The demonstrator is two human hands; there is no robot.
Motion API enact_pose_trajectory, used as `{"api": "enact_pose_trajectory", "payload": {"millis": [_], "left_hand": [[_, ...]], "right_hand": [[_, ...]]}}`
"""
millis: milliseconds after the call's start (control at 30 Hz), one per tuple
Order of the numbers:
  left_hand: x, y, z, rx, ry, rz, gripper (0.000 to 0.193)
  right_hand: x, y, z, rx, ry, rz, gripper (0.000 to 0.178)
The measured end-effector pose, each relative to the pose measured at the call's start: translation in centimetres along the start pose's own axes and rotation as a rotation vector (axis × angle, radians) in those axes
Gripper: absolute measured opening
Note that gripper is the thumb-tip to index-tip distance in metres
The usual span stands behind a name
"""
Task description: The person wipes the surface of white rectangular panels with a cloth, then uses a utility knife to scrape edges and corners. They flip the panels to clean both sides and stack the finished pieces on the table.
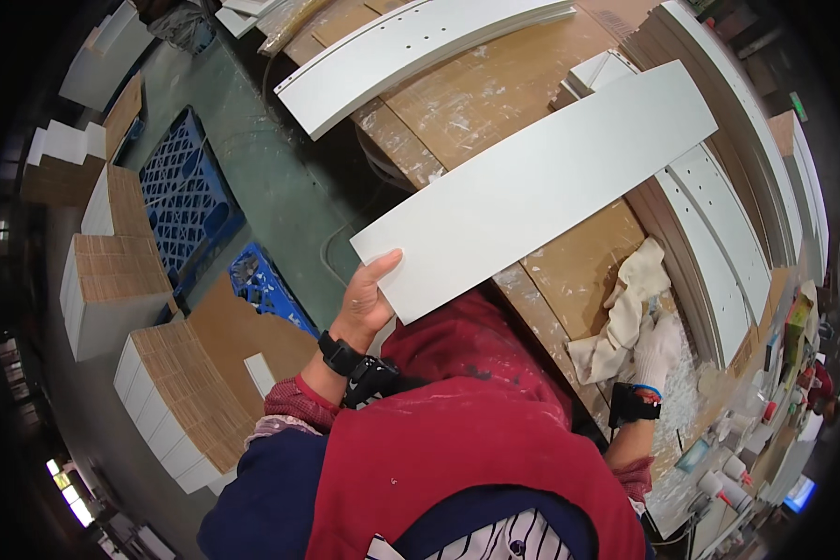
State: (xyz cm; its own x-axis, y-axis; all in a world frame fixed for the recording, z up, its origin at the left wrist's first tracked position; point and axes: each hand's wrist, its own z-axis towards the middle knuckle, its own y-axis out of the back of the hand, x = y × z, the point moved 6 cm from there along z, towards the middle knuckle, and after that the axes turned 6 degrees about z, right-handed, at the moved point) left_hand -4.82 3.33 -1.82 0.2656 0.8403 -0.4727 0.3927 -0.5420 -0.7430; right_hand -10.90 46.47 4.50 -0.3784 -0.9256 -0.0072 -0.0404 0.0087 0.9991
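A long white panel (541, 187) with a plain face lies slantwise across the picture, its far end over the workbench. My left hand (369, 294) is closed on its near left corner, thumb on top and fingers beneath. My right hand (658, 350) wears a white glove and rests at the right of the bench. It is closed against a crumpled cream cloth (621, 313), with its fingertips partly hidden. Brown, paint-marked board (588, 266) covers the bench under the panel.
A curved white panel with holes (420, 42) lies at the far edge. More drilled panels (714, 233) are stacked at the right, near several glue bottles (723, 485). On the left floor stand a blue plastic pallet (187, 187) and stacked white-edged boards (182, 401).
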Motion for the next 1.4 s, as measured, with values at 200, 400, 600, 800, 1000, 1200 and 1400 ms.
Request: {"api": "enact_pose_trajectory", "payload": {"millis": [200,400,600,800,1000,1200,1400], "left_hand": [[0.0,-0.3,0.0,0.044,0.015,-0.055,0.046],[0.0,-1.4,-0.5,0.088,0.036,-0.072,0.041],[0.8,-2.7,-0.9,0.154,0.078,-0.133,0.045],[3.1,-4.0,-0.4,0.291,0.114,-0.089,0.049],[4.1,-5.4,-0.3,0.348,0.142,-0.078,0.049],[4.9,-5.6,-0.8,0.307,0.160,-0.103,0.048],[4.4,-6.5,-1.5,0.346,0.161,-0.108,0.050]], "right_hand": [[-0.5,-1.0,0.8,-0.067,0.099,0.067,0.022],[-0.6,-0.1,1.2,0.069,0.064,0.318,0.025],[1.8,5.1,0.3,-0.105,0.158,0.555,0.019],[18.4,9.6,-12.1,0.066,1.224,0.672,0.030],[20.0,7.1,-12.7,0.034,1.254,0.496,0.038],[20.3,6.3,-12.8,-0.050,1.283,0.533,0.039],[20.1,6.5,-15.0,-0.089,1.316,0.532,0.034]]}}
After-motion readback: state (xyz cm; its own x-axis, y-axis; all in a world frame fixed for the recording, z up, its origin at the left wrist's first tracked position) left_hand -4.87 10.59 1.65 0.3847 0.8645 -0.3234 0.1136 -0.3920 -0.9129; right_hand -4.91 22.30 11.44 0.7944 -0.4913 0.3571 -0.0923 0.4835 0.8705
